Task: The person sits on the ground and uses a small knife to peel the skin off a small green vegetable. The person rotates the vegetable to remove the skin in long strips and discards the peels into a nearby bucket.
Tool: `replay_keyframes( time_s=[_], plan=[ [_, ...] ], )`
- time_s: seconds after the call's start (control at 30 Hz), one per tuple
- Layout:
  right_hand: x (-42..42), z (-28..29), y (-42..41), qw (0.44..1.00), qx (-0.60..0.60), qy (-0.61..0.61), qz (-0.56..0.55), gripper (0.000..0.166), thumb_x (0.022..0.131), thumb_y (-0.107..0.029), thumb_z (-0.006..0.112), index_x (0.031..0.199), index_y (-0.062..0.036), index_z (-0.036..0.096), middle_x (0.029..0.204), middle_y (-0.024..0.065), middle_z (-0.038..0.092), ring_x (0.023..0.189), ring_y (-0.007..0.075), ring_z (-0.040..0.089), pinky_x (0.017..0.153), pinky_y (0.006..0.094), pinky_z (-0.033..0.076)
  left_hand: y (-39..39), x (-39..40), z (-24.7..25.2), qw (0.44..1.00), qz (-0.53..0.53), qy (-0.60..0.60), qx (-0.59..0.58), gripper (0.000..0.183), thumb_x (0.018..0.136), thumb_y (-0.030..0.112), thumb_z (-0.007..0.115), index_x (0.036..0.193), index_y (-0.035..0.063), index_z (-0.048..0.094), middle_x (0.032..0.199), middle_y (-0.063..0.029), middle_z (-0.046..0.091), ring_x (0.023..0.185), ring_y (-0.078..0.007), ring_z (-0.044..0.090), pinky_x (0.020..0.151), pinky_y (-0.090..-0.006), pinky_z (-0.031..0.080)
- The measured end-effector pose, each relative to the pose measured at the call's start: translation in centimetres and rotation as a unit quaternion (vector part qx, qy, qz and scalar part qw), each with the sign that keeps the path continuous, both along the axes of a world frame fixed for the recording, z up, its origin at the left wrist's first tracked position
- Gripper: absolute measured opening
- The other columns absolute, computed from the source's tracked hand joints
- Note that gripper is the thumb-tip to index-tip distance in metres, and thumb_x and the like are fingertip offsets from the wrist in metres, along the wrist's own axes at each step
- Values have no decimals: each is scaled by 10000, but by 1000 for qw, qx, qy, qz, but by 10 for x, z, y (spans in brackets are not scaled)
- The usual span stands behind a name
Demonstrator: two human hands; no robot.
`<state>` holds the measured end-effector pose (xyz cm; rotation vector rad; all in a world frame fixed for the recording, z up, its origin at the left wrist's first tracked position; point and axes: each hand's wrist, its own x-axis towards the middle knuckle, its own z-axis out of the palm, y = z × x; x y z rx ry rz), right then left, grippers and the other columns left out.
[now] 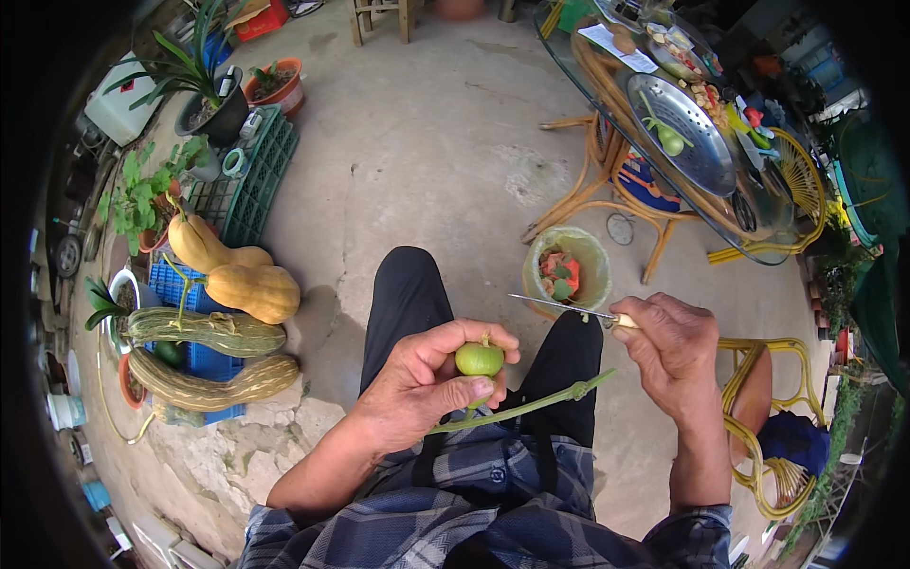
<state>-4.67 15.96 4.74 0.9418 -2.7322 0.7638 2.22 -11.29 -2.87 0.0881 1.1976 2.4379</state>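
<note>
My left hand (434,377) grips a small round green squash (479,360), held over my lap with its blossom end facing up. A green vine stem (533,407) runs from beneath that hand out to the right; where it joins the fruit is hidden. In my right hand (672,355) is a thin-bladed knife (561,304) by its pale handle. Its blade points left, apart from the squash, above my right knee. Beyond that knee stands a bin (599,259) lined with a translucent bag, with leaves and red scraps inside.
At upper right, a glass-topped rattan table (590,92) holds a perforated steel tray (700,171) with another small green squash (670,140). On the left, butternut-shaped pumpkins (252,291) and long striped squashes (213,331) lie on a blue crate (224,370). A rattan chair (775,345) stands at right.
</note>
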Motion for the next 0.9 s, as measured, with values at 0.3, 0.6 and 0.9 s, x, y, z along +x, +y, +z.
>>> replay_keyframes(
  time_s=[0.3,0.6,0.9],
  plan=[
    [-3,9,-4,991,32,16,129,207,755,-124,814,916,-39,715,728,82,655,618,272,639,561,372,494,4,-3,1,998,-3,12,-68,402,947,39,694,1330,-4,579,1192,-111,650,924,-139,659,848,-289,556],
    [0,11,-10,990,49,27,130,305,637,-48,791,932,-51,714,739,60,646,626,261,628,546,373,489,8,-3,6,991,-3,31,-128,356,968,14,653,1317,17,581,1098,-28,617,888,-81,572,803,-232,493],
    [9,13,-10,992,68,-7,106,342,668,-19,790,994,-38,689,708,66,543,617,277,602,524,393,463,10,-4,11,969,53,114,-212,209,980,92,665,1152,-23,635,1012,-66,611,851,-118,568,782,-267,470]
  ],
)
